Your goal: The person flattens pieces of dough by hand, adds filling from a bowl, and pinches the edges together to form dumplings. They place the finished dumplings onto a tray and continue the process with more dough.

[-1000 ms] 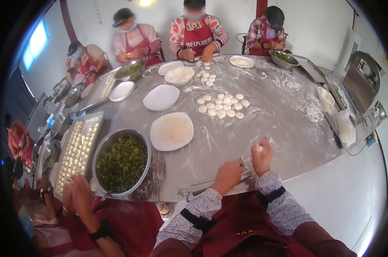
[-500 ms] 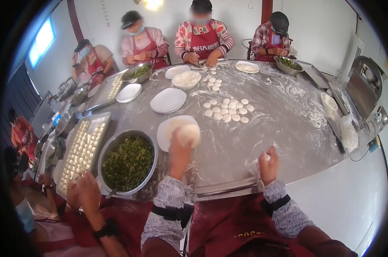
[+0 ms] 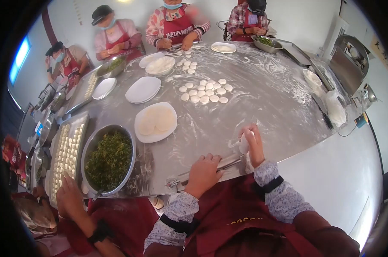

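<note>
My left hand (image 3: pixel 203 173) is palm down at the near edge of the steel table (image 3: pixel 271 128), over a metal strip (image 3: pixel 229 162), with its fingers stretched out. To its right, my right hand (image 3: pixel 254 143) is closed around a pale, floury object (image 3: pixel 244 145), whose kind I cannot make out. Ahead and left, a white plate (image 3: pixel 147 138) carries thin round dough wrappers (image 3: pixel 164 119) that overlap. Several small flattened dough rounds (image 3: pixel 204 92) lie on the floured tabletop beyond my hands.
A steel bowl (image 3: pixel 133 150) of chopped green filling stands at left, beside a tray (image 3: pixel 86 124) of shaped dough pieces. A co-worker's hand (image 3: pixel 69 197) is near that tray. Stacked white plates (image 3: pixel 143 90) lie farther back. Other people sit opposite. A dark-handled tool (image 3: pixel 326 120) lies at right.
My left hand has left the plate, where it held a wrapper, and come down to the near table edge. My right hand has turned and its fingers are raised. The view has shifted.
</note>
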{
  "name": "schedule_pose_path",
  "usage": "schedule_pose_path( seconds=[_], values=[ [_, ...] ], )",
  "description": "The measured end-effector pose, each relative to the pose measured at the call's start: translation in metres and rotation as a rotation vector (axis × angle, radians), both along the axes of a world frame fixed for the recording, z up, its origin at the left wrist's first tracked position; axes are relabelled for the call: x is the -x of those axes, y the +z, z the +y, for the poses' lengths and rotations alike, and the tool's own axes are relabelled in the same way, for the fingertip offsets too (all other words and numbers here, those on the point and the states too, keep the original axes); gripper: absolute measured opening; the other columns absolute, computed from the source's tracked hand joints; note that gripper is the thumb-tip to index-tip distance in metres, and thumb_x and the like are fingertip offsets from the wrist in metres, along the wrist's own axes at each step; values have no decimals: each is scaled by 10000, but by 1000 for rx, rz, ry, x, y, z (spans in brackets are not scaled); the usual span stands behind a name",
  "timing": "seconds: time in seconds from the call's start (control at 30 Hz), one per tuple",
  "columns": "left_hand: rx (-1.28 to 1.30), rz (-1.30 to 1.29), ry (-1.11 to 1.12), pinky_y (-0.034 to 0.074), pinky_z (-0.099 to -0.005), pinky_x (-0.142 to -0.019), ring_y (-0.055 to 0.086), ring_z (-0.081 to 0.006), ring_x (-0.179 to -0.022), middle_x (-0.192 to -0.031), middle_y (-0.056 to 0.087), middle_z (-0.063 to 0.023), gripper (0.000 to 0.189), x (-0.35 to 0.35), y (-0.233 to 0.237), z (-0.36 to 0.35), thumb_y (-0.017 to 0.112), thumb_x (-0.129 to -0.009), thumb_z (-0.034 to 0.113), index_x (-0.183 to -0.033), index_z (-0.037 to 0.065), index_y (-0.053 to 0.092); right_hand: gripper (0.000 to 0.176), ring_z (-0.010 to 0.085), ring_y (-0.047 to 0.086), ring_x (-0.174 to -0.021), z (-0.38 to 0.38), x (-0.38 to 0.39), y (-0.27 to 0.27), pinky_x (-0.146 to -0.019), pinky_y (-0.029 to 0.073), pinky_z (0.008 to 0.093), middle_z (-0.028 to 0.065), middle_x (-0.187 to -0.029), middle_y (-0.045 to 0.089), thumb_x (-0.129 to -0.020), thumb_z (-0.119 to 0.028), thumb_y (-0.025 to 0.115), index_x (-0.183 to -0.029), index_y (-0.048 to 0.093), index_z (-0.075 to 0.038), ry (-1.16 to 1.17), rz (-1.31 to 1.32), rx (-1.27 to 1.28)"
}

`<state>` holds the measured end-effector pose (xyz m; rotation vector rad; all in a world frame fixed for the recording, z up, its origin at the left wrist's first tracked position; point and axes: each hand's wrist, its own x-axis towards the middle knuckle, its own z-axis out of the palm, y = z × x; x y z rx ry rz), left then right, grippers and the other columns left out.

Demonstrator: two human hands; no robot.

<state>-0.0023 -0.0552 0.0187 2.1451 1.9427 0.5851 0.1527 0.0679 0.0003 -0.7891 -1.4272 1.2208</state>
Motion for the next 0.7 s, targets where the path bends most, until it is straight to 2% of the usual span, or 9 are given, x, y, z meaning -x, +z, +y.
schedule_pose_path(
  seconds=[0.03, 0.1, 0.17, 0.3, 0.33, 0.4, 0.5, 0.63, 0.7],
  values=[
    [34, -17, 32, 458, -396, -749, 563, -289, -873, -922, 569, -104, 413, 2, -1, 3, 647, -725, 291, -1069, 88, 540, 176, 143, 508, -792, -8, -3, -2, -683, 423, 295, 55, -863, 504, -849, -196, 464, -889, 497, -28, -1, -3, -2],
    [63, -34, 66, 456, -402, -752, 564, -298, -877, -936, 570, -106, 420, 7, 0, 9, 650, -720, 292, -1068, 86, 539, 214, 137, 462, -914, -32, -9, -9, -803, 390, 292, 44, -945, 471, -873, -210, 426, -959, 492, -26, -159, 200, -37],
    [48, -136, 192, 454, -407, -751, 564, -318, -886, -964, 571, -126, 432, 11, 2, 16, 655, -718, 308, -1056, 66, 539, 244, 185, 474, -939, -65, -18, 0, -859, 373, 311, 83, -958, 476, -873, -223, 443, -1005, 487, -23, -132, -81, -67],
    [-85, -236, 299, 451, -400, -729, 568, -331, -855, -956, 577, -152, 427, 26, 7, 24, 662, -720, 293, -1036, 31, 544, 497, 293, 412, -1157, -93, -3, -5, -992, 307, 397, 160, -1229, 447, -858, -323, 484, -1263, 383, -54, 616, -690, -729],
    [-102, -322, 314, 451, -414, -717, 570, -345, -829, -949, 579, -164, 432, 29, 10, 24, 657, -719, 294, -1037, 25, 543, 497, 293, 412, -1157, -98, 4, -6, -992, 307, 397, 160, -1229, 447, -858, -323, 484, -1263, 383, -54, 608, -690, -728],
    [-126, -402, 321, 450, -428, -705, 572, -359, -803, -942, 582, -175, 437, 35, 17, 26, 652, -717, 295, -1038, 19, 542, 569, 286, 335, -1245, -104, 13, -10, -1041, 237, 428, 138, -1333, 373, -853, -380, 479, -1326, 336, -97, 625, -922, -987],
    [-81, -415, 274, 446, -425, -705, 570, -359, -813, -907, 586, -181, 437, 32, 17, 21, 654, -716, 291, -1035, 14, 543, 582, 283, 297, -1274, -82, 9, -22, -1050, 207, 445, 134, -1356, 342, -851, -411, 470, -1338, 325, -126, 575, -1046, -991],
    [-102, -314, 217, 449, -413, -708, 565, -346, -812, -884, 589, -165, 424, 21, 14, 18, 661, -711, 287, -1020, 19, 546, 534, 289, 276, -1290, -13, -13, -23, -1057, 166, 473, 148, -1364, 346, -848, -377, 482, -1293, 395, -96, 244, -1327, -763],
    [-95, -298, 214, 452, -407, -709, 564, -335, -816, -882, 588, -154, 414, 16, 12, 16, 662, -707, 283, -1012, 28, 549, 483, 314, 309, -1269, 5, -25, -16, -1051, 207, 438, 161, -1341, 381, -846, -294, 492, -1267, 424, -70, 117, -1193, -664]
  ],
)
